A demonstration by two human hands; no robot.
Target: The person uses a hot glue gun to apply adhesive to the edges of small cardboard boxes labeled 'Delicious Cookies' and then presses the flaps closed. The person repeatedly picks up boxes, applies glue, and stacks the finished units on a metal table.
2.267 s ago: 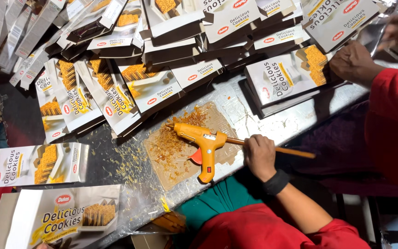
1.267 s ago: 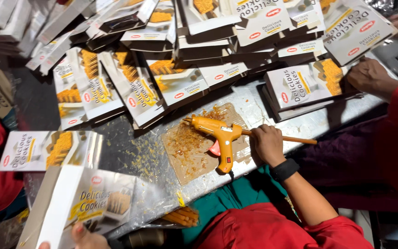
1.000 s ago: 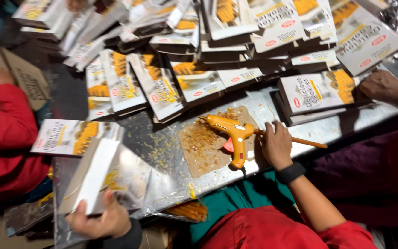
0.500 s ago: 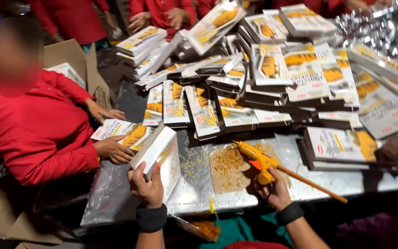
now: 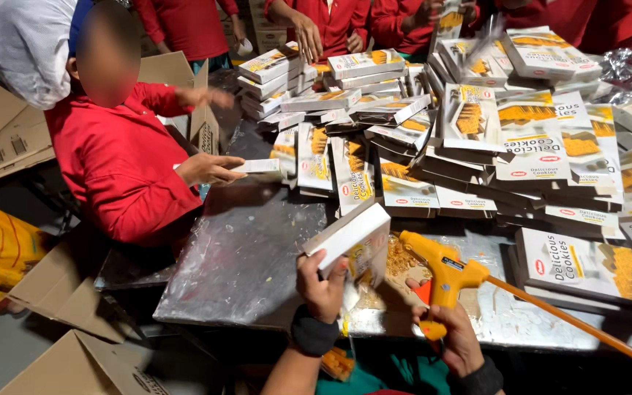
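White cookie box (image 5: 349,235) in left hand (image 5: 321,284), flap open.

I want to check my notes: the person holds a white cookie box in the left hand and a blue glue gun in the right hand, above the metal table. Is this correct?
Not quite: the glue gun is orange-yellow, not blue, as the head view shows. The rest holds: the left hand holds the white cookie box, the right hand grips the gun, both above the metal table.

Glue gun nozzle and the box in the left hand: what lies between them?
Head view: nothing solid between glue gun and box; behind the gap shows a glue-crusted board on the table.
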